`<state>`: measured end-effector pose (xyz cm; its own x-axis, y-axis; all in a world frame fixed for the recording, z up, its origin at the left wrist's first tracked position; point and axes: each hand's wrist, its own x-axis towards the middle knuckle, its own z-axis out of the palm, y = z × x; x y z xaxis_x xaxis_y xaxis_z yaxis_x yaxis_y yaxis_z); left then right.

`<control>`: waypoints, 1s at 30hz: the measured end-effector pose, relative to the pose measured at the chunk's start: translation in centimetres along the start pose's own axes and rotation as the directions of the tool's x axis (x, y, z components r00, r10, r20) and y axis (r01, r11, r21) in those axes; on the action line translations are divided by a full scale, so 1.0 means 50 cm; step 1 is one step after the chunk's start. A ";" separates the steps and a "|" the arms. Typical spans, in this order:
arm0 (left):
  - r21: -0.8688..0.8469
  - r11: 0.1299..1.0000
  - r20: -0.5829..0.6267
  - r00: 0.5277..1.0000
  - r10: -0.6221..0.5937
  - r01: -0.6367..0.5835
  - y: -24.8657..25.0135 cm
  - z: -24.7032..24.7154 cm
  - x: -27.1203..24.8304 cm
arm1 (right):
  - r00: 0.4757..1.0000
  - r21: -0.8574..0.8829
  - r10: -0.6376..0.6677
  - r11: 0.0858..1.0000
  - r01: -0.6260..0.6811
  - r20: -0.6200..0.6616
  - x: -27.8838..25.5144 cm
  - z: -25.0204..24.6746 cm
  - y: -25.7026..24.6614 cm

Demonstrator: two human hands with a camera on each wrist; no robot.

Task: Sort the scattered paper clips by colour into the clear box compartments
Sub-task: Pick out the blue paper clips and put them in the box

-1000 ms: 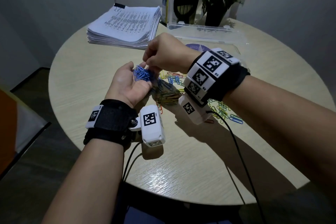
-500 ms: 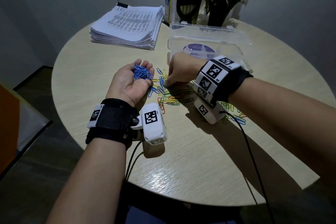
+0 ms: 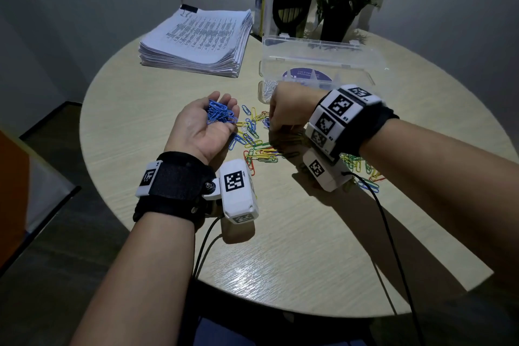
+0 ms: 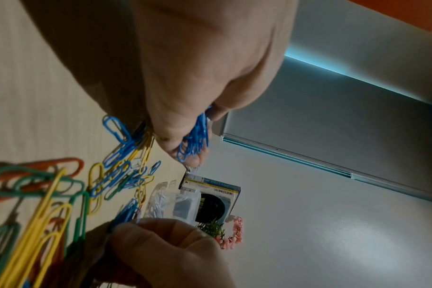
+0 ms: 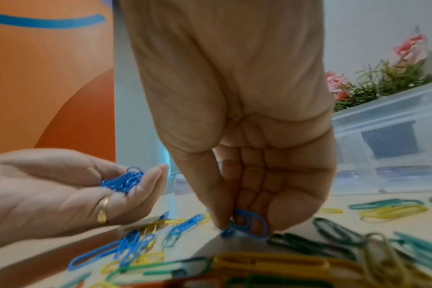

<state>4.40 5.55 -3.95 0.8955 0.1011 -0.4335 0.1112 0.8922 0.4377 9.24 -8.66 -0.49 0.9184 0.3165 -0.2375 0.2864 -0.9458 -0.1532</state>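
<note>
Now that my right hand (image 5: pixel 237 194) has dropped from my cupped left hand (image 3: pixel 200 128) to the scattered coloured pile (image 3: pixel 261 152), it pinches another blue wire paper clip (image 5: pixel 249 224); blue gathering continues.

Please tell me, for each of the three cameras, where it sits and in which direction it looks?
Head: looks down at the table; both forearms show.
Left wrist: under the left hand, looks along it at blue clips held in it.
Right wrist: looks along the right hand, pinching a blue clip.
Shared: clear box, scattered clips.
</note>
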 end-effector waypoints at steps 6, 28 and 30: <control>0.003 1.000 -0.004 1.000 -0.008 0.008 -0.001 0.000 0.002 | 0.994 0.113 0.077 0.991 -0.068 -0.082 0.014 -0.013 0.013; 0.072 0.996 0.009 0.999 -0.049 0.048 -0.006 -0.001 -0.001 | 0.990 0.111 -0.057 0.991 0.072 -0.131 -0.010 -0.019 -0.023; 0.077 0.994 0.025 0.997 -0.075 0.073 -0.009 -0.001 0.000 | 0.979 0.269 -0.091 0.953 0.138 -0.182 -0.008 -0.032 -0.039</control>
<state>4.33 5.20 -4.19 0.8952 0.0229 -0.4451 0.2089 0.8607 0.4643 8.76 -7.06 1.42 0.9230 0.3824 -0.0437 0.3265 -0.8381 -0.4371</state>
